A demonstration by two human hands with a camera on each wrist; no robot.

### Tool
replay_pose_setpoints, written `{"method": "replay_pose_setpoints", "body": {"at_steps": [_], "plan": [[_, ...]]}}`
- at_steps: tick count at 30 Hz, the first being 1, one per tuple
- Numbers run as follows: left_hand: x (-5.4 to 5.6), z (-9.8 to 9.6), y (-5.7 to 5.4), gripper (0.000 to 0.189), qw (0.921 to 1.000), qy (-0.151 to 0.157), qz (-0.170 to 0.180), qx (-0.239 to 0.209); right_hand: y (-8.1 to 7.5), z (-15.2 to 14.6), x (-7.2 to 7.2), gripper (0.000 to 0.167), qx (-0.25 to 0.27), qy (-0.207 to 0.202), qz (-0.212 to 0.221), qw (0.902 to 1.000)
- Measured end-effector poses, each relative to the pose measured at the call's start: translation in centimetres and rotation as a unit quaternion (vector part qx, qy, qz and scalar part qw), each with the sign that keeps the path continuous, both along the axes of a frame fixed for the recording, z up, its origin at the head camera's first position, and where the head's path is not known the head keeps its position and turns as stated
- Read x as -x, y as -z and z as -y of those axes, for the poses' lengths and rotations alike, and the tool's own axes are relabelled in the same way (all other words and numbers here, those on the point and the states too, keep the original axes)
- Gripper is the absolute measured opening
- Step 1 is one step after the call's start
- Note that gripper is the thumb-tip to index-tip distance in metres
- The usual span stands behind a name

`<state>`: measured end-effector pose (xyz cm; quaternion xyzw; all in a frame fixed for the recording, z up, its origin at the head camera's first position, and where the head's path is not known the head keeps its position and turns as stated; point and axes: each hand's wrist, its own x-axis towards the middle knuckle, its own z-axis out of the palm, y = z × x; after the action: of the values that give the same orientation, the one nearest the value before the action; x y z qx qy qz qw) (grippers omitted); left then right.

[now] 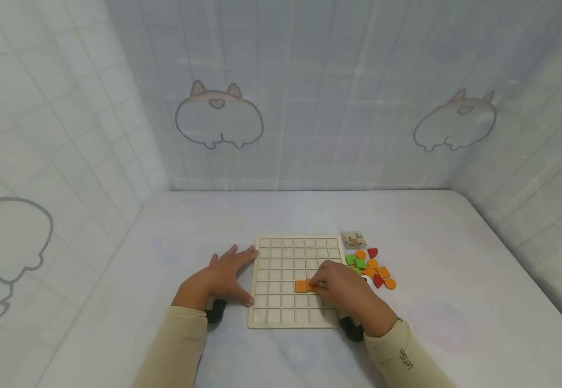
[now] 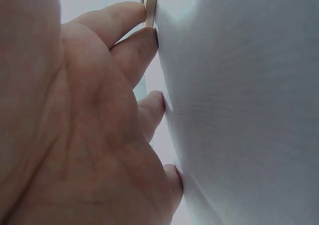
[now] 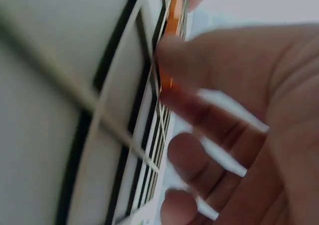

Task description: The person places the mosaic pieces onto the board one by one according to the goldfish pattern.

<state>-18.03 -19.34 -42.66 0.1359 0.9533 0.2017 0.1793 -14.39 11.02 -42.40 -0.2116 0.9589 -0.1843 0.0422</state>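
Observation:
A wooden grid board (image 1: 273, 318) lies flat on the table, divided into square cells. One orange square tile (image 1: 301, 286) sits in a cell right of the middle. Thumb and index finger of my right hand (image 1: 344, 288) pinch a second orange tile (image 1: 311, 284) right beside it; the same pinch shows in the right wrist view, where the orange tile (image 3: 166, 78) is partly covered by the fingertips. My left hand (image 1: 225, 275) is spread at the board's left edge, with thumb and fingertips right at the rim. In the left wrist view its fingers (image 2: 134, 55) reach the board's edge.
To the right of the board lies a loose pile of pieces: green squares (image 1: 361, 263), orange circles (image 1: 390, 283), red pieces (image 1: 372, 253) and a white piece (image 1: 367, 279). Behind them is a small patterned card (image 1: 354, 240). Cloth-covered walls (image 1: 310, 134) stand behind and at both sides.

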Motion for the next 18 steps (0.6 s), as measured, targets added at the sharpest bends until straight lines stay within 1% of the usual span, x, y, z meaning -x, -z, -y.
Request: {"method": "replay_pose_setpoints", "body": {"at_steps": [5,10,13,16,18], "plan": [[-0.1,-0.2,-0.2,0.122,0.9999,-0.001,0.008,-0.009,-0.2,0.0,-0.3,0.014,-0.032,-0.013,-0.003,0.9994],[-0.5,-0.3,0.4,0.123,0.9998,-0.003,0.013,-0.012,-0.2,0.0,-0.8,0.016,-0.046,-0.005,0.005,0.9989],[-0.5,-0.2,0.6,0.123,0.9998,-0.002,0.017,-0.011,-0.3,-0.2,-1.1,0.018,-0.06,0.0,0.008,0.9982],[-0.1,-0.1,0.3,0.122,0.9999,0.005,0.01,-0.009,-0.5,-1.0,-1.1,0.02,-0.052,0.009,0.007,0.9986],[0.2,0.0,0.0,0.122,0.9999,0.008,0.005,-0.006,-1.0,-1.9,-1.0,0.024,-0.021,0.018,0.014,0.9995]]}}
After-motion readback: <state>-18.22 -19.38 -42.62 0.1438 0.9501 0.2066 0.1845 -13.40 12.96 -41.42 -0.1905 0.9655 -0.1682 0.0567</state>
